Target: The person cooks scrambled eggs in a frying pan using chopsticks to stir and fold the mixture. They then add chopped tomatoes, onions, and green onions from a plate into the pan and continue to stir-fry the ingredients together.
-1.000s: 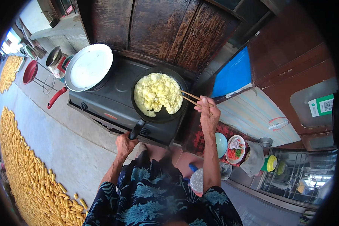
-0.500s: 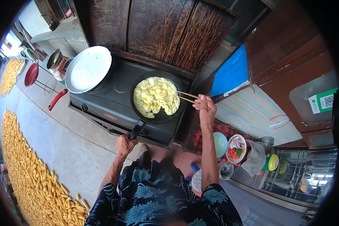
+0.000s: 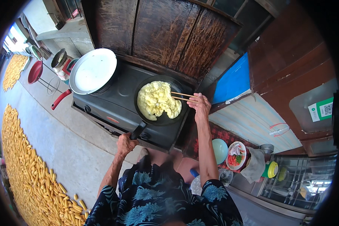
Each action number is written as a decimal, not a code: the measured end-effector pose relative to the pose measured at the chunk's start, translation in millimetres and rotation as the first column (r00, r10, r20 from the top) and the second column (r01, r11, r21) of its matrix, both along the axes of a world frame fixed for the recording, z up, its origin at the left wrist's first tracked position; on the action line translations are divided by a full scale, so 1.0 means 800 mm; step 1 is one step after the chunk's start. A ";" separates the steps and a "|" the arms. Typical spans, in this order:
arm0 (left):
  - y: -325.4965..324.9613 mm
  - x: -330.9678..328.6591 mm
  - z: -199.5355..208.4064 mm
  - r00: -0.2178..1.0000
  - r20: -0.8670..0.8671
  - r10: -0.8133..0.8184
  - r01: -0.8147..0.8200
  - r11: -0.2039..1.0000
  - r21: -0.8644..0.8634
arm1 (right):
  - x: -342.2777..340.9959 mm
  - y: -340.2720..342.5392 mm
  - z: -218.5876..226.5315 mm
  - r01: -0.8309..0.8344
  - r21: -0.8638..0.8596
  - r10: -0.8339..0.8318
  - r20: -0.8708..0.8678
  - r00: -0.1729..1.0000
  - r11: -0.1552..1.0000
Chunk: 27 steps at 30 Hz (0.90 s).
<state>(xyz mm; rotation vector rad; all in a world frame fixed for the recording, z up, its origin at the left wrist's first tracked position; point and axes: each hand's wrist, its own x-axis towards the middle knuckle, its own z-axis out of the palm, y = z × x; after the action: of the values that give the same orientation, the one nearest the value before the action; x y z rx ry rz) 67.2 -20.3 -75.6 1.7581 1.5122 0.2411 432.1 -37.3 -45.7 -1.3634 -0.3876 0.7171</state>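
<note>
My left hand point(image 3: 126, 142) is closed around the handle of the black frying pan point(image 3: 162, 101), which sits on the stove point(image 3: 113, 105) just ahead of it. My right hand point(image 3: 200, 106) grips wooden chopsticks point(image 3: 181, 96), whose tips touch the yellow scrambled egg point(image 3: 157, 100) in the pan, between both hands. A white-lined pan point(image 3: 93, 71) lies beyond the left hand.

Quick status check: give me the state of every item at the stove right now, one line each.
Black frying pan: on the stove, handle gripped by the left hand.
Scrambled egg: spread in the pan, pale yellow, in soft lumps.
Chopsticks: held in the right hand, tips at the egg's edge.
White pan: on the stove's left side, holding no food.
</note>
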 end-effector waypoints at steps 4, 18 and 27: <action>0.002 -0.002 -0.009 1.000 0.013 -0.001 0.001 1.000 -0.015 | -0.008 0.002 0.017 -0.029 -0.006 0.029 0.073 0.997 1.000; 0.000 0.002 -0.011 1.000 0.010 -0.004 0.004 1.000 -0.026 | 0.008 -0.052 0.068 -0.025 -0.119 0.043 0.153 0.987 0.993; -0.003 0.001 -0.013 0.999 0.052 0.007 -0.006 1.000 -0.019 | 0.006 0.001 0.000 0.071 -0.043 -0.076 -0.155 0.985 0.997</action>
<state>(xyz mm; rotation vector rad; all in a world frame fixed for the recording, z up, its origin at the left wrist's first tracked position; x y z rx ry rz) 68.2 -22.9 -86.4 1.7197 1.4789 0.2732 436.9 -36.8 -45.8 -1.3394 -0.1988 0.7678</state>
